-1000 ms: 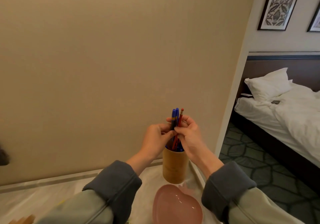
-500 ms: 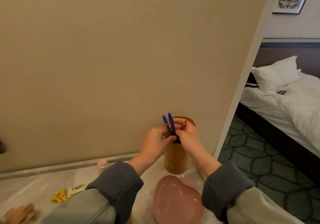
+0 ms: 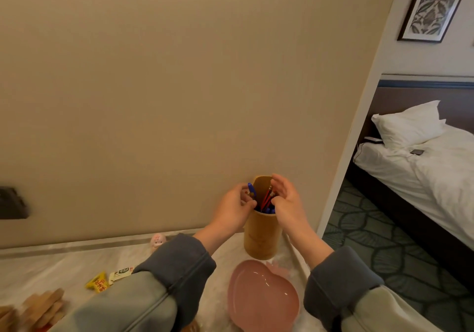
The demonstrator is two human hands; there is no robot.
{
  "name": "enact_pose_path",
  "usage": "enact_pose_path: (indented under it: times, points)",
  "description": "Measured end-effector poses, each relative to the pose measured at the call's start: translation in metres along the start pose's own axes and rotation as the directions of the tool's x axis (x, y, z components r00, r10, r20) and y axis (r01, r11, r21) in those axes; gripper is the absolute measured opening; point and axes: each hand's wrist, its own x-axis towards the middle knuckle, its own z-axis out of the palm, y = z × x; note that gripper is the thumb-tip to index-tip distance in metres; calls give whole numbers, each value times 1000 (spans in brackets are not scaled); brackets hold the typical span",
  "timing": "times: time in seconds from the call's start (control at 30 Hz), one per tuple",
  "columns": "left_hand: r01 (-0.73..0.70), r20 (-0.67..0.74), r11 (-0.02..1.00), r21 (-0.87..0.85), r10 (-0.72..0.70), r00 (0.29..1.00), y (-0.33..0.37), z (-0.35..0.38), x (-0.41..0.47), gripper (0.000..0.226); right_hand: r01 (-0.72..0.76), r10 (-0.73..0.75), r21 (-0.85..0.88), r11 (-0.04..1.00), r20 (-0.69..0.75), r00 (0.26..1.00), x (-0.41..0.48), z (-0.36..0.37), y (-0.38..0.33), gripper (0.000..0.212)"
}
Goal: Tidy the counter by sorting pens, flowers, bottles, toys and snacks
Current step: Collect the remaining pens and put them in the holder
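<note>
Now | wooden holder [image 3: 260, 236]: red pencils [image 3: 266, 197] inside | left grip [image 3: 234, 210] pinches blue pen [image 3: 251, 190] | right grip [image 3: 288, 203]: cannot tell

Grey-green sleeves [image 3: 123, 306], dark grey cuffs [image 3: 179, 260]

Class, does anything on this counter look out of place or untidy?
Yes. Two snack packets lie loose left of the pink dish, a pink toy sits by the wall, and wooden blocks lie heaped lower left.

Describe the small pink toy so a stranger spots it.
Follow the beige wall down to the pale marble counter. Left of the tall bamboo pen cup, the small pink toy figure sits against the wall. It is rounded; the yellow snack packet lies flat.
</note>
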Motion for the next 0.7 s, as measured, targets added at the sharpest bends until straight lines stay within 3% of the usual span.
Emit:
enact_pose_path:
  times: [0.37,0.7]
  points:
    - [-14,-95,996,-93,5,995,3,-39,-40,45,158,-154,56,986,-80,985,-46,18,-20,48]
    - [48,-302,993,-112,-80,950,-49,-123,-94,36,110,-132,110,988,218,967,-81,109,-36,35]
